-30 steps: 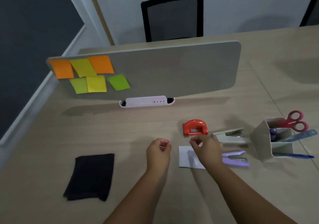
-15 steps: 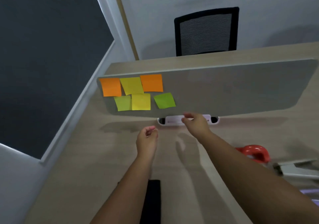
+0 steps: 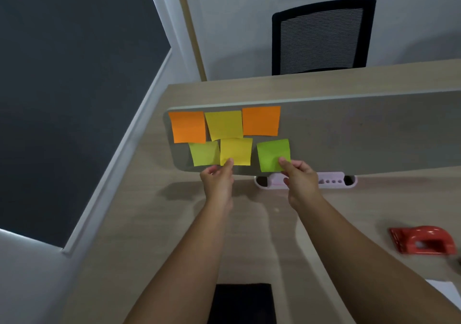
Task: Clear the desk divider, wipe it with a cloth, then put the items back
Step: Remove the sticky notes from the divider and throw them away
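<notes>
From the head camera, a long grey felt-covered desk divider (image 3: 349, 136) with rounded corners stands upright across a pale wood-grain desk (image 3: 274, 236), held at its lower edge by a pale lilac plastic clip-on base with small round holes (image 3: 331, 180). Six square paper sticky notes cling to the divider's left part in two rows: on top an orange note at the far left (image 3: 187, 126), a dull yellow note (image 3: 224, 125) in the middle and a second orange note (image 3: 261, 121) to its right; below them a yellow-green note (image 3: 203, 153), a bright yellow note (image 3: 237, 150) and a bright green note (image 3: 272, 153). The left hand (image 3: 217, 180) reaches up with its thumb pressed on the lower left corner of the bright yellow note, the other fingers curled under the divider's edge (whether they pinch the paper from behind is hard to tell from this angle). The right hand (image 3: 300, 177) pinches the lower right corner of the bright green note between thumb and curled forefinger, partly covering the lilac base. On the desk at the right lies a glossy red-orange plastic hole punch (image 3: 424, 242), well apart from the divider, and a white sheet of paper (image 3: 446, 290) shows at the right edge. A flat black cloth (image 3: 243, 303) lies on the desk at the bottom, between the two forearms. Beyond the desk stands a black mesh-backed office chair (image 3: 321, 34) against a pale wall.
</notes>
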